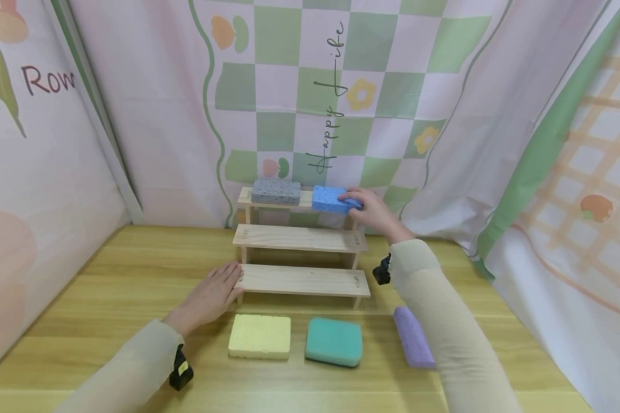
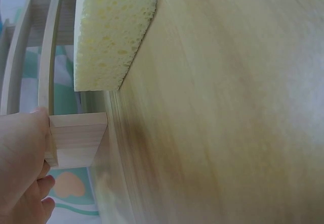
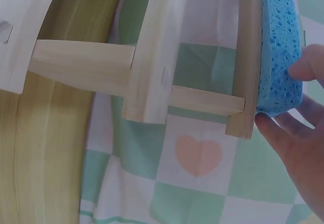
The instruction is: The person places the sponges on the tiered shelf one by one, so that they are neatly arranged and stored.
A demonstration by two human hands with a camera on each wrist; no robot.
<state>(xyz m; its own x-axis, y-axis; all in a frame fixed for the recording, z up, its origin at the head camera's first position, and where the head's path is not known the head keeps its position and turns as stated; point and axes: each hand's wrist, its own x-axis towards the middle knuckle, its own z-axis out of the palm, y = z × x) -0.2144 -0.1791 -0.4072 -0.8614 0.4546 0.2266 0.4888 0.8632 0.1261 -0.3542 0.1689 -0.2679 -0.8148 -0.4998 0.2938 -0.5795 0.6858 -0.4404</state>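
A three-tier wooden shelf stands on the table. My right hand holds a blue sponge at its right end, on the top tier. In the right wrist view, a finger lies on the face of the blue sponge and the thumb is at its lower end. My left hand grips the left end of the bottom tier, its thumb by the front edge and its fingertips past the end in the left wrist view. Left of the blue sponge, a grey sponge lies on the top tier.
Before the shelf, a yellow sponge and a teal sponge lie side by side on the wooden table. A purple sponge lies farther right, partly behind the right sleeve. Printed curtains hang behind and at both sides.
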